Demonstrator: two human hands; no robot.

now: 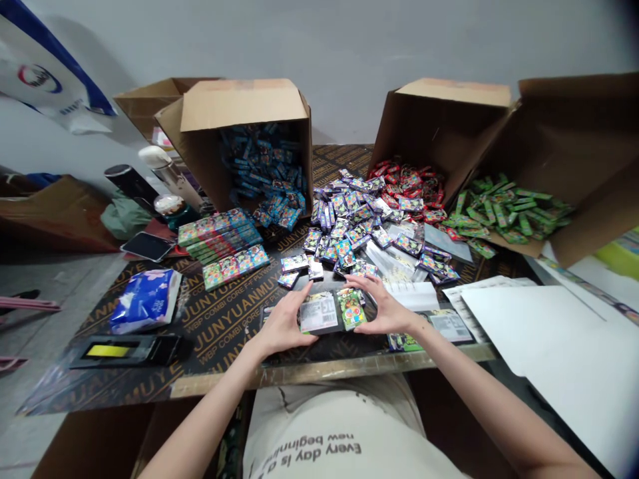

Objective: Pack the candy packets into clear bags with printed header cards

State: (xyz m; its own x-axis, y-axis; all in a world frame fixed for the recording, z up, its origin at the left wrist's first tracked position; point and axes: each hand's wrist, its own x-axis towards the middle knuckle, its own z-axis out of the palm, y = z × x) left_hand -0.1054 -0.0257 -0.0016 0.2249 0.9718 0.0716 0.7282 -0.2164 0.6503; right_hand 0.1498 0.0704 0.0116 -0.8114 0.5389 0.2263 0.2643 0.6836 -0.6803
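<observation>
Near the front edge of the table, my left hand [284,324] is closed round the left side of a flat dark box [319,313] with a pale barcode panel facing up. My right hand [383,305] grips a small green printed box [351,310] between thumb and fingers, right against the dark box's right end. Whether the two are joined I cannot tell. Just beyond my hands lies a loose heap of small purple-and-white boxes [349,213]. Another dark pack with a barcode panel [449,326] lies to the right of my right hand.
Cardboard cartons hold small blue boxes [269,166], red boxes [409,183] and green boxes [514,209]. Stacked multicoloured packs [219,236] stand at left, near a phone [148,246], a blue tissue pack [144,301] and a black tray [127,350]. White sheets [539,332] lie at right.
</observation>
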